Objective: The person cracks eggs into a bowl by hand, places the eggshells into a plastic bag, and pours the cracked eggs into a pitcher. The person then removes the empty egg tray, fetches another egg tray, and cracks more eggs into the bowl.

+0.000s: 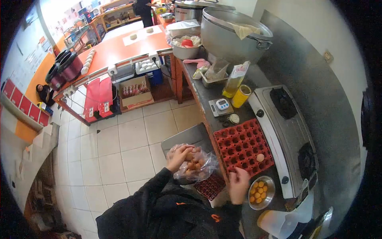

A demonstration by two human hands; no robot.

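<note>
Well, bowl (271, 196) holds yolks (260, 190), bag (211, 163) eggshells (195, 164); left fingers (184, 149) and right fingers (239, 172), grip unclear.

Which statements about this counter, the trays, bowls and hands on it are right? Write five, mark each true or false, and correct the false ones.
1. The red square-celled egg tray beside the stove holds one pale round egg. True.
2. The person's left hand is in the round metal bowl. False: it is at the clear plastic bag with brown contents.
3. Orange-yellow yolks lie in the bowl. True.
4. The large silver pot stands on the white two-burner stove. False: it stands beyond the stove, on the dark counter.
5. The person's right hand is close to the tray's near edge. True.
</note>
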